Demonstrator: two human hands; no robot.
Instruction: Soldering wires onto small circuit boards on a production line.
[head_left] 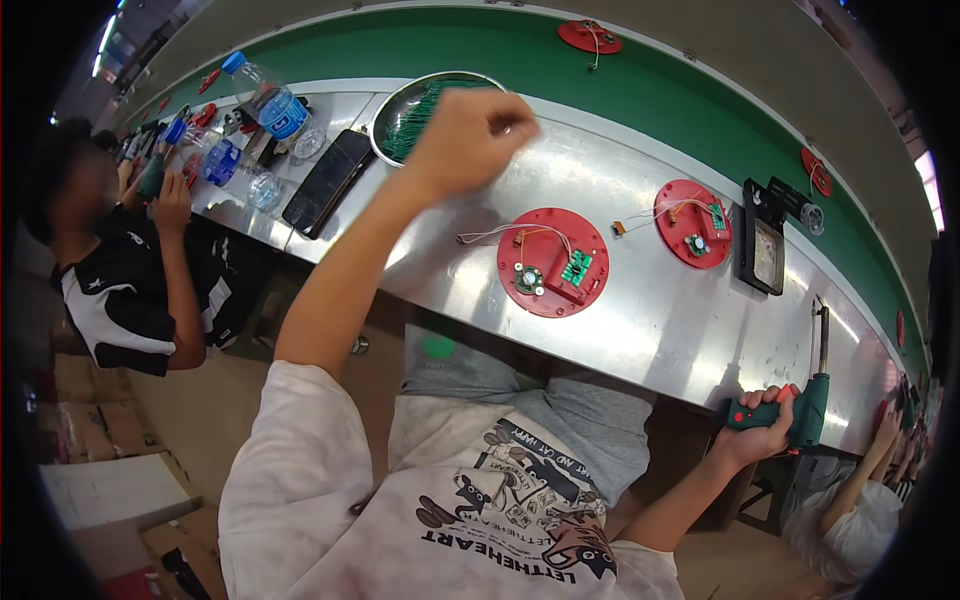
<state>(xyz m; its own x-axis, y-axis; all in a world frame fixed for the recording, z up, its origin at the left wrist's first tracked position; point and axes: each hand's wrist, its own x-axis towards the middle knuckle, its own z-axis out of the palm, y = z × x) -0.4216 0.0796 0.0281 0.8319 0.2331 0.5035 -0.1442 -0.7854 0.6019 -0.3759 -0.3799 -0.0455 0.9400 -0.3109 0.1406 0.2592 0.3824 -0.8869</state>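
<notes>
My left hand (470, 140) hangs over the bench beside a round metal bowl (376, 128) of thin green pieces, which look like short wires. Its fingers are curled together, and anything between them is hidden. In my right hand (765, 425) is a dark green soldering gun (813, 405), gripped by the handle, its long metal tip pointing away over the bench. A red round disc (520, 240) with a green circuit board and white wires lies in front of me. A second such disc (680, 235) lies to its right.
A black tray-like stand (765, 245) is right of the second disc. Left of the bowl lie a black phone (328, 182) and two water bottles, one upright bottle (285, 115) and another (235, 170). More red discs sit on the green strip behind. Co-workers are at both sides.
</notes>
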